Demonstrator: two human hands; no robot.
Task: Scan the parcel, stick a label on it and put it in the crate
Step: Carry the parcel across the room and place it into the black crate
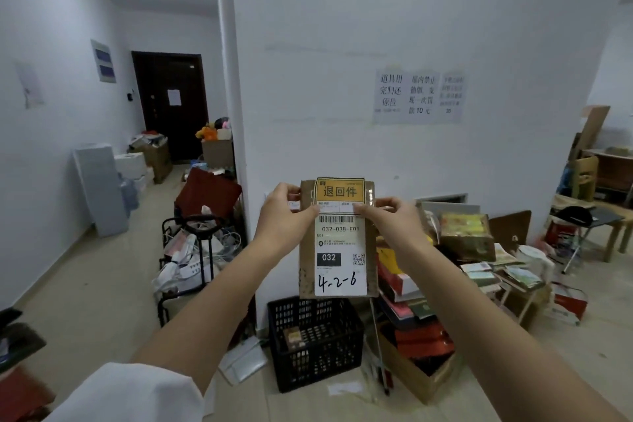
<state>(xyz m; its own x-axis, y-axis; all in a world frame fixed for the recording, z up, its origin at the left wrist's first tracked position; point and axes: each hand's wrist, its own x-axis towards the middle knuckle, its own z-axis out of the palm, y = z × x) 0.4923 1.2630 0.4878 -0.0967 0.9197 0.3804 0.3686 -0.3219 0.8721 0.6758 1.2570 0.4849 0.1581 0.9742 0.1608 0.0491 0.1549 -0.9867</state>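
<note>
I hold a flat brown cardboard parcel (305, 250) upright in front of me at chest height. A white shipping label with a barcode and handwritten "4-2-6" covers its face. An orange-yellow label (339, 191) sits across the parcel's top. My left hand (286, 212) grips the parcel's left edge, thumb on the orange label's lower left corner. My right hand (388, 216) pinches the label's lower right corner against the parcel. The black plastic crate (342, 367) stands on the floor directly below, with a small box inside.
Stacked books and red boxes (421, 336) in an open carton crowd the crate's right side. A black trolley with bags (195, 250) stands to the left. A white wall rises behind. A wooden table (599, 216) stands far right. A corridor runs left to a dark door.
</note>
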